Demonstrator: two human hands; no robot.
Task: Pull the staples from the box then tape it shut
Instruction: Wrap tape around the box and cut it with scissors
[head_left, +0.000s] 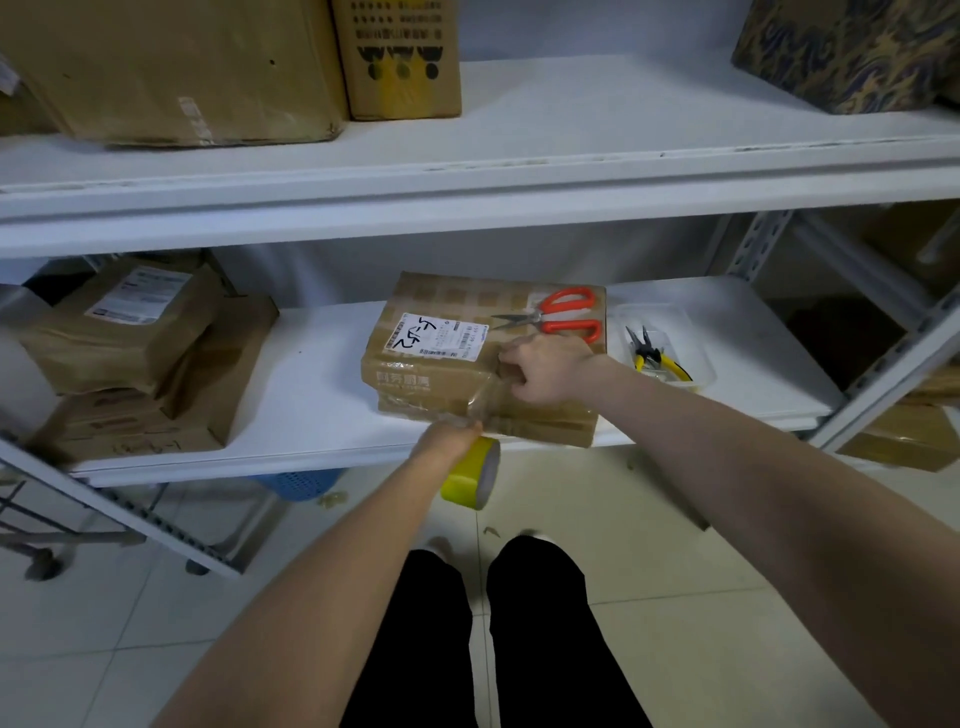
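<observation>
Taping looks to be the step in hand, with the staple-pulling apparently finished: the pliers (652, 356) lie set aside in a clear tray (698, 358) just beside the box, at its three o'clock. The box (431, 376) sits closed on the lower shelf (322, 395), near the front edge.

The left hand (449, 441) is at the box's six o'clock, just below the shelf edge, its fingers wrapped round a yellow tape roll (475, 475). A clear tape strip (482, 402) runs from the roll up over the box's front face to the top. The right hand (545, 371) rests on the box top at about four o'clock, fingers bent down onto the strip. Whether they pinch the strip or only press it I cannot tell.

Red-handled scissors (563, 314) lie on the box top at about one o'clock, just beyond the right hand.

The next move, as I judge it, calls for keeping the strip taut, smoothing it flat along the seam, then taking the scissors to cut it free of the roll. That needs one hand released while the tape stays pressed down.
</observation>
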